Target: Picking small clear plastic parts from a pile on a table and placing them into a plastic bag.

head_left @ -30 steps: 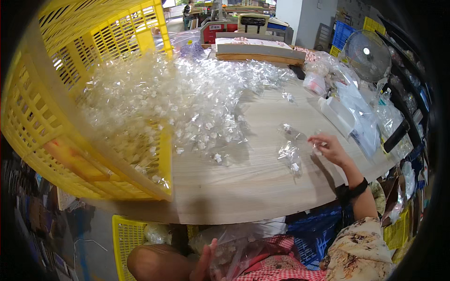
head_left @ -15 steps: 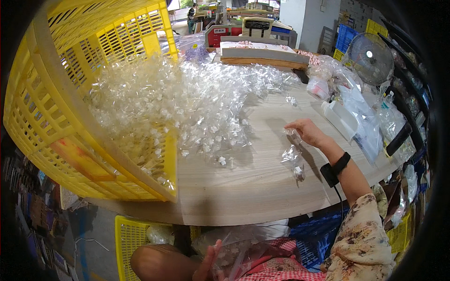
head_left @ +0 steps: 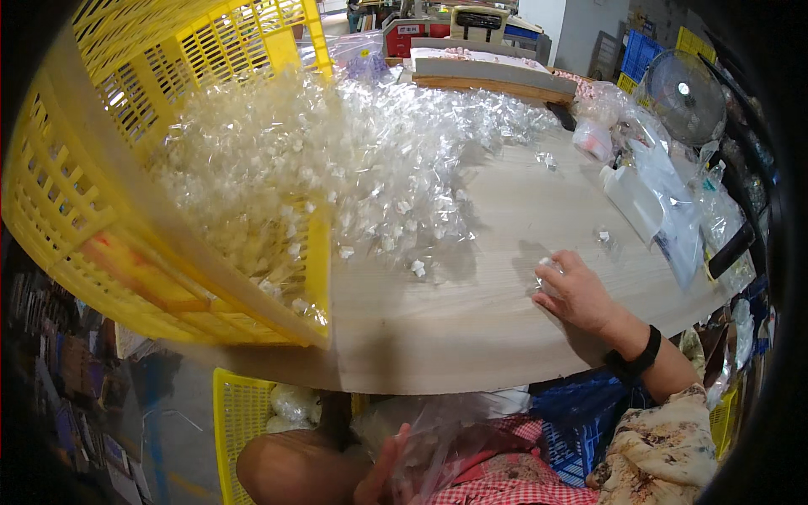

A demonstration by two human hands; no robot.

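Observation:
My right hand (head_left: 579, 293) is over the right part of the table, fingers curled round a small clear packet (head_left: 547, 268) with a white piece in it. Most of what lies under the fingers is hidden. Down at my lap, my left hand (head_left: 385, 468) holds the edge of a large clear plastic bag (head_left: 425, 446), its contents blurred. Beyond my right hand lies a single clear packet (head_left: 603, 237), and another packet (head_left: 546, 160) rests farther back. A big heap of the same clear packets (head_left: 396, 177) spreads over the table from a tipped crate.
The yellow crate (head_left: 316, 278) lies on its side at the left of the table (head_left: 438, 337). A white plastic container (head_left: 631, 202), plastic bags and a fan (head_left: 683, 97) stand right. A wood-edged tray (head_left: 492, 77) is at the back. Below are a yellow basket (head_left: 231, 429) and blue crate (head_left: 568, 438).
My right hand has come nearer and closed over the packets that lay in front of it. A lone packet now shows beyond it. The view has shifted slightly; my left hand stays at the bag.

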